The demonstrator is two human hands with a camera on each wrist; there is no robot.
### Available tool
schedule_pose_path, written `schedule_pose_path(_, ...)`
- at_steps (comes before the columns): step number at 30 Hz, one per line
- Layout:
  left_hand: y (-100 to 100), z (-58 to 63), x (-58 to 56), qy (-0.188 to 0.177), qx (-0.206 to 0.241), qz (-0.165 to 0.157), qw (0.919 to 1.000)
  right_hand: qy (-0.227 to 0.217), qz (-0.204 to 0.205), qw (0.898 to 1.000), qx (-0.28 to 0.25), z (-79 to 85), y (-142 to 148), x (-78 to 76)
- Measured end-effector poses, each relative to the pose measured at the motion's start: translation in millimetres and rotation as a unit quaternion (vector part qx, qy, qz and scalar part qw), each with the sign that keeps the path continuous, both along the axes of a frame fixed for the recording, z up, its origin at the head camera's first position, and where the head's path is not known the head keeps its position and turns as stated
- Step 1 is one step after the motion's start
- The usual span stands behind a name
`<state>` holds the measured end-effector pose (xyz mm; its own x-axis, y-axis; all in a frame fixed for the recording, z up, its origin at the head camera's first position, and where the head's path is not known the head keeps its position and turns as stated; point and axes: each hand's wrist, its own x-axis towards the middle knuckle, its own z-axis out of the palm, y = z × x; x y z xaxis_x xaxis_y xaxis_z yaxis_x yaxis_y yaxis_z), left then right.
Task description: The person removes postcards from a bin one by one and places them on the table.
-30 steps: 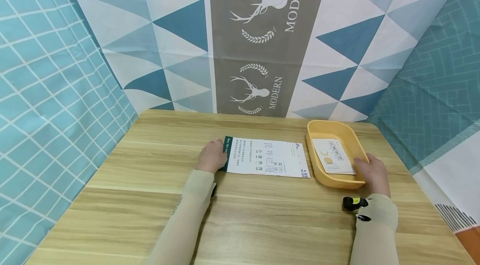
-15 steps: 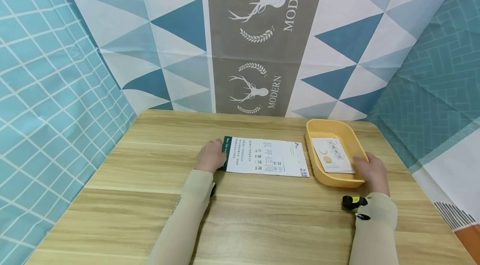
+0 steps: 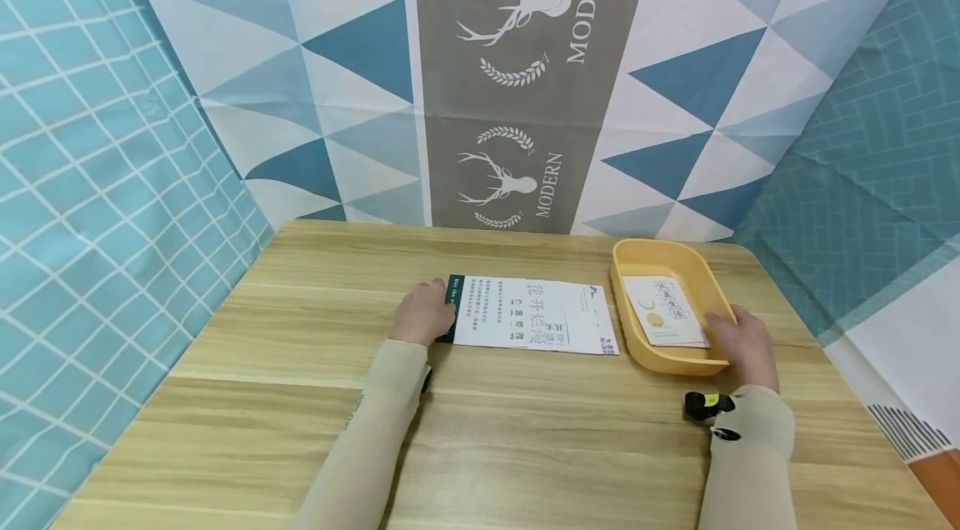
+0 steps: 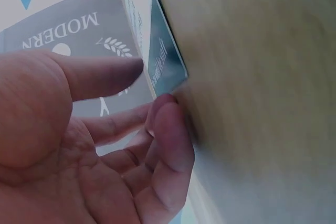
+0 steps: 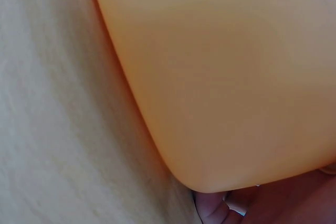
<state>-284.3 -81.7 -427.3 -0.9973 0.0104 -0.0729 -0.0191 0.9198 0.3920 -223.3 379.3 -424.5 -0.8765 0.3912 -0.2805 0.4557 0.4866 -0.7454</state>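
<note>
In the head view a spread row of overlapping printed cards (image 3: 528, 313) lies flat on the wooden table, mostly white, ending at its left in a dark green card (image 3: 451, 309). My left hand (image 3: 424, 313) is at that green end; in the left wrist view its thumb and curled fingers (image 4: 173, 129) meet at the card's corner. To the right stands a yellow plastic tray (image 3: 626, 305) with several white cards (image 3: 666, 312) inside, the top one bearing a moon and sun drawing. My right hand (image 3: 745, 347) grips the tray's near right rim, thumb inside; the tray's wall hides most of its fingers in the right wrist view.
The wooden table (image 3: 525, 438) reaches back to a patterned cloth wall (image 3: 510, 97) with deer prints. Blue tiled sheeting (image 3: 112, 180) borders the left side, teal sheeting (image 3: 862, 180) the right. A black wrist device (image 3: 708, 406) sits at the right sleeve.
Both hands keep their places at the green card and the tray. Only a slight shift of the whole view shows; the cards and tray stay put.
</note>
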Motion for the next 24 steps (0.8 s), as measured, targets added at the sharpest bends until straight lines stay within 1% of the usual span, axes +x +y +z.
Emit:
schedule_pose_path(3, -1.1, 1.9, 1.6, 0.001, 0.002, -0.007, 1.0000, 0.002, 0.001, 1.000, 0.003, -0.7, 0.6, 0.0)
schedule_pose_path(10, -3.9, 5.8, 3.7, -0.020, -0.001, -0.027, 0.9994, -0.002, 0.000, 1.000, 0.001, -1.9, 2.0, -1.4)
schedule_pose_path(19, -0.9, 4.8, 4.0, -0.023, -0.024, -0.024, 0.9992, -0.003, 0.003, 1.000, 0.009, -1.2, 1.3, -1.1)
schedule_pose_path(24, -0.5, 3.7, 3.0, -0.024, -0.028, -0.022, 0.9991, -0.001, 0.007, 1.000, 0.017, -0.8, 1.0, -0.6)
